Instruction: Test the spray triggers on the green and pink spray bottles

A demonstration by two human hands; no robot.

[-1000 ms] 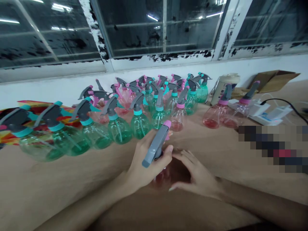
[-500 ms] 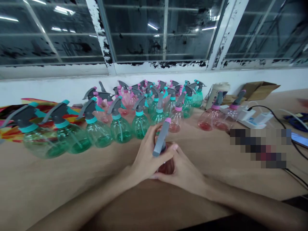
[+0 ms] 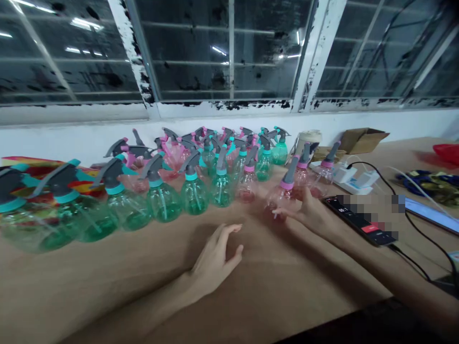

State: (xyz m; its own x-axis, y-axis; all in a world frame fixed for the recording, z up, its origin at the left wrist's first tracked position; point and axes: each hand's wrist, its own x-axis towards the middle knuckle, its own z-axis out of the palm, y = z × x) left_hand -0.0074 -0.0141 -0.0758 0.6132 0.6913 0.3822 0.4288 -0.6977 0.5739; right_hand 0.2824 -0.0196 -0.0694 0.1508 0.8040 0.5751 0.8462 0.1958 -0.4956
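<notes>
My right hand (image 3: pixel 310 212) is closed around the lower side of a pink spray bottle (image 3: pixel 283 196) with a grey trigger head and a pink collar. The bottle stands on the table beside two more pink spray bottles (image 3: pixel 324 177), which are partly behind it and my fingers. My left hand (image 3: pixel 218 255) is over the middle of the table, fingers curved and apart, holding nothing. Ahead of it is a row of green spray bottles (image 3: pixel 195 195) with turquoise collars. Another pink spray bottle (image 3: pixel 246 185) stands at the right end of that row.
Behind the row, more pink and green spray bottles crowd against the wall. To the right are a phone (image 3: pixel 358 220) on a black cable, a white power strip (image 3: pixel 353 181), a cardboard box (image 3: pixel 364 140) and a red item (image 3: pixel 446 154). Colourful cloth or wrapping (image 3: pixel 39 167) lies at left.
Both hands were around a pink spray bottle at the centre. My right hand has carried it right, near the two other pink bottles; my left hand has let go. The view has shifted right.
</notes>
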